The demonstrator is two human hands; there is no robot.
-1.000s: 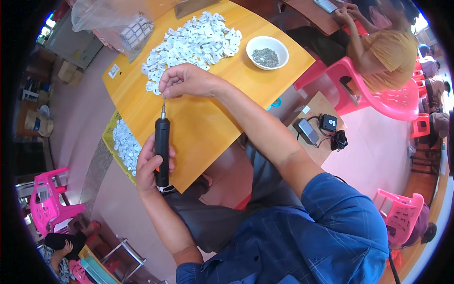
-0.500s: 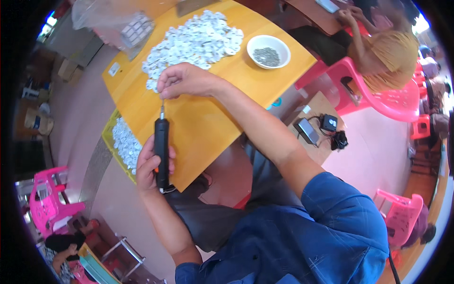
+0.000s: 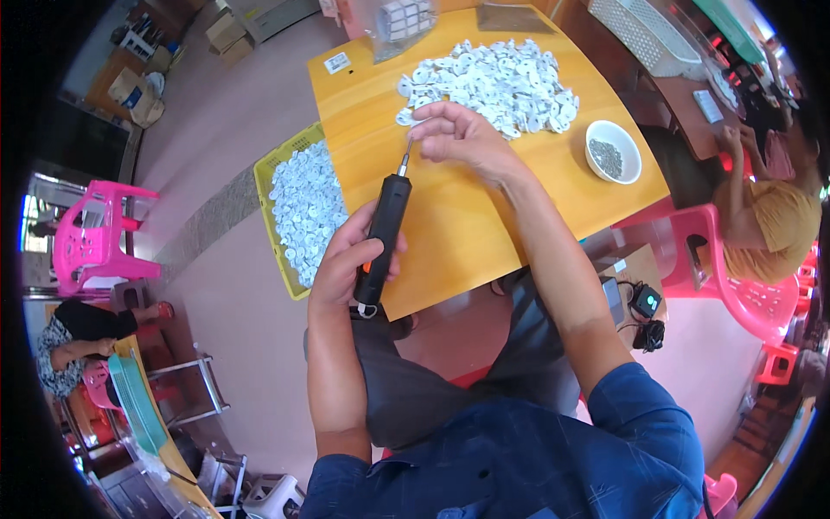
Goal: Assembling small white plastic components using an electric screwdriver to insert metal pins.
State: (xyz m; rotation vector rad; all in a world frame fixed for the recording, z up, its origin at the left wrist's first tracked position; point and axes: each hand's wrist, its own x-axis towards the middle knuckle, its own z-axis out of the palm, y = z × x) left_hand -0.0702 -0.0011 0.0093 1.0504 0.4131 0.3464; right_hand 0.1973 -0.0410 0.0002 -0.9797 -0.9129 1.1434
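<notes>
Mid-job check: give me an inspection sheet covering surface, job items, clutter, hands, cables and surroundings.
Surface: yellow table, partly covered.
Job items: black screwdriver; heaped white parts; white bowl of small metal pieces; yellow crate of pale parts beside the table.
Clutter: clear plastic bag and white label near the table's far left corner.
Hands: left hand grips the screwdriver; right hand is at its bit, anything pinched too small to tell.
Cables: black cable bundle beside an adapter, off the table.
Surroundings: pink chair left; seated co-worker right.
</notes>
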